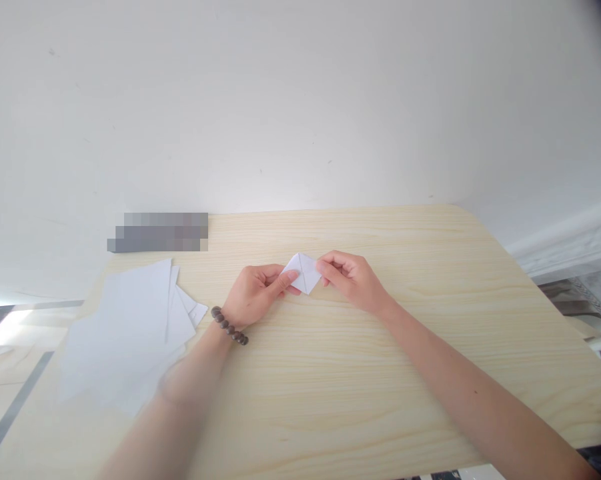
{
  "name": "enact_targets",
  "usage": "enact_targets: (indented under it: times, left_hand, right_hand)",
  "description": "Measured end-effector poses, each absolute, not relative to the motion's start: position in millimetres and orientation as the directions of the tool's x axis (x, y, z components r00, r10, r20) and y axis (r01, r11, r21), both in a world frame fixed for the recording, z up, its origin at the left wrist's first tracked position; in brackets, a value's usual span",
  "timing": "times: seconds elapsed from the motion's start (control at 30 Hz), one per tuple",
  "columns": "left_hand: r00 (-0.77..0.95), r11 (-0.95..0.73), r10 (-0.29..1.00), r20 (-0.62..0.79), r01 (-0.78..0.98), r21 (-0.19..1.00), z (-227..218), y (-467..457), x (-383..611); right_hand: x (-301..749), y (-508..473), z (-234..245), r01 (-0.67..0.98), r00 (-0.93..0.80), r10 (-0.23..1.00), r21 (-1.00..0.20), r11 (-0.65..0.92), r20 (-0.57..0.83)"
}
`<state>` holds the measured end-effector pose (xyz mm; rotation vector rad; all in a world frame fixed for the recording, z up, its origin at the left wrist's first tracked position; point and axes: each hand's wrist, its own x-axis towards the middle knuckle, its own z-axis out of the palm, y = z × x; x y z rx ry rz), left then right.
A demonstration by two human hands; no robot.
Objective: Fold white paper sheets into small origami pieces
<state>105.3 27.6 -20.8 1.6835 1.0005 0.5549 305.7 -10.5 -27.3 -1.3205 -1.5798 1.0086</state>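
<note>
Folded paper, pinched in both hands, loose sheets partly behind left forearm

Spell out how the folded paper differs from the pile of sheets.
The folded paper is small and roughly diamond-shaped, with a line down its face; the pile of sheets spreads much wider, its sheets overlapping unevenly. The folded paper is held by the left hand and right hand, while the pile of sheets lies on the table. Both are white.
</note>
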Motion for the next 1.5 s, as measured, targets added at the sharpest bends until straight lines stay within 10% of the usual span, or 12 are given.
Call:
enact_targets:
  times: [1.1, 1.5]
  left_hand:
    - [0.492, 0.072, 0.855, -0.166, 0.204, 0.976, -21.9, 27.9, 107.4]
    - [0.536, 0.164, 0.819, -0.205, 0.123, 0.979, -19.5, 32.2, 101.9]
  right_hand:
    - [302.7, -10.8, -33.7, 0.080, -0.045, 0.998, -0.995, 0.053, 0.049]
    - [299.6, -12.6, -33.2, 0.365, -0.029, 0.916, -0.849, 0.382, 0.400]
